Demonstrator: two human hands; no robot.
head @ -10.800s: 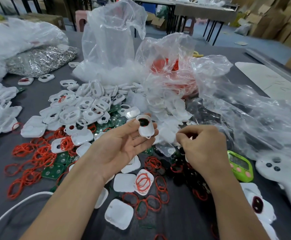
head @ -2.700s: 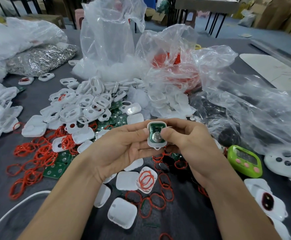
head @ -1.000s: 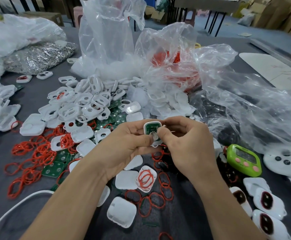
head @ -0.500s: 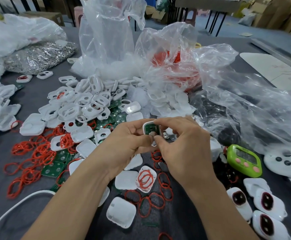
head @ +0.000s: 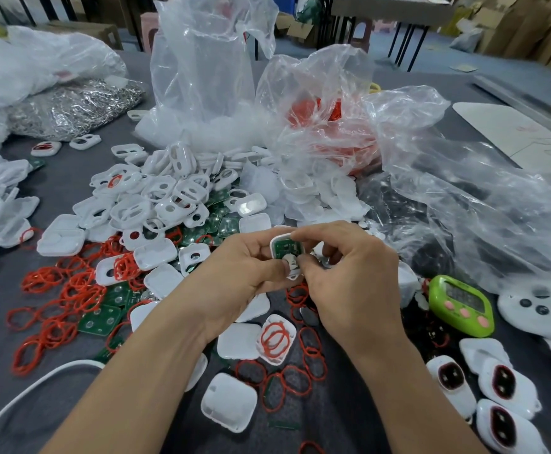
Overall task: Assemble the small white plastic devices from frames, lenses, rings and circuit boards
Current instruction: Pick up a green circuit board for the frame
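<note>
While the left hand [head: 235,276] grips a small white plastic frame [head: 276,244] holding a green circuit board [head: 285,249], the right hand [head: 346,276] pinches its top and bottom edges. Red rubber rings [head: 43,279] lie at nine o'clock, dark-lensed white devices [head: 500,385] at four.

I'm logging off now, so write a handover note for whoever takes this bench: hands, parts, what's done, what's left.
Hands: left hand holds the white frame; right hand pinches it too, pressing the green circuit board seated inside.
Done: board is in; finished devices lie at lower right.
Left: probably close this one; loose frames, red rings and spare boards wait on the table.
</note>
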